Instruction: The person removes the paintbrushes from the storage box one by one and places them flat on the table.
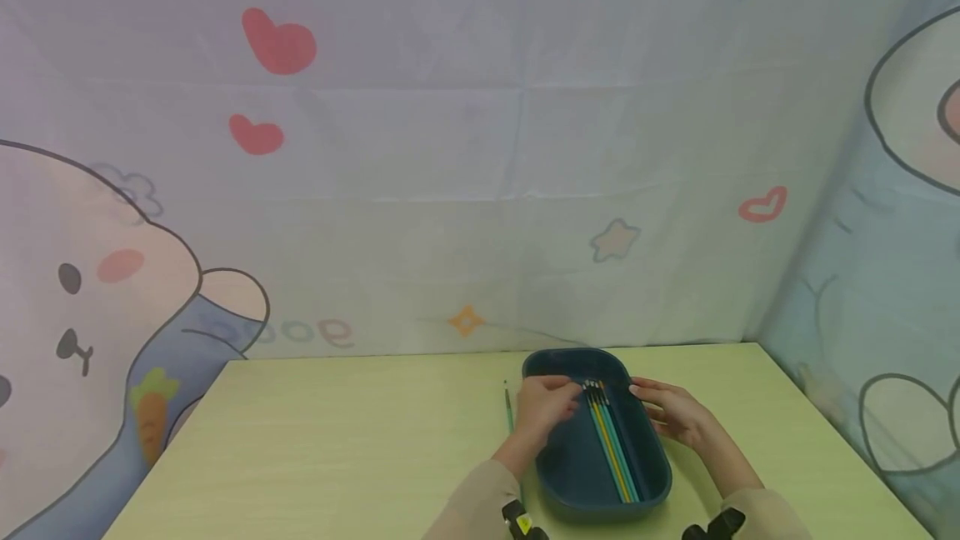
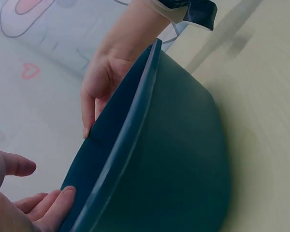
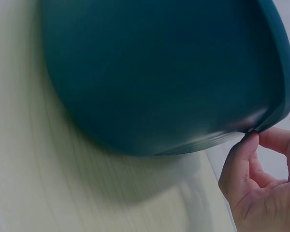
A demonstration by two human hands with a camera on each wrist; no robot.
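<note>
Over the blue tray (image 1: pixel 570 457), head view: I have the left hand (image 1: pixel 546 402) reaching past the left rim, fingertips just beside the upper ends of the pencils (image 1: pixel 612 444); touching or not, can't tell. Risk as I judge it: a sideways brush of those fingers fans the bundle out, and the left forearm, close over the lone green pencil (image 1: pixel 509 407) on the table (image 1: pixel 337 440), could roll it off line. Pencils lie lengthwise in the tray, between both hands, nearer the tray's right wall; the right hand (image 1: pixel 675 413) is at that rim. Left wrist view: thumb well apart from the fingers, nothing visible between them, fingers dipping inside the near wall; pencils hidden, so I can't check contact. A low reach from here might knock the wall and shift the tray. Right wrist view: thumb and fingers pinch the tray's rim, wall directly beside the grip, pencils out of sight. An uneven tug there would probably skew or tip the tray and slide the contents; a loose pinch would let it drift.
</note>
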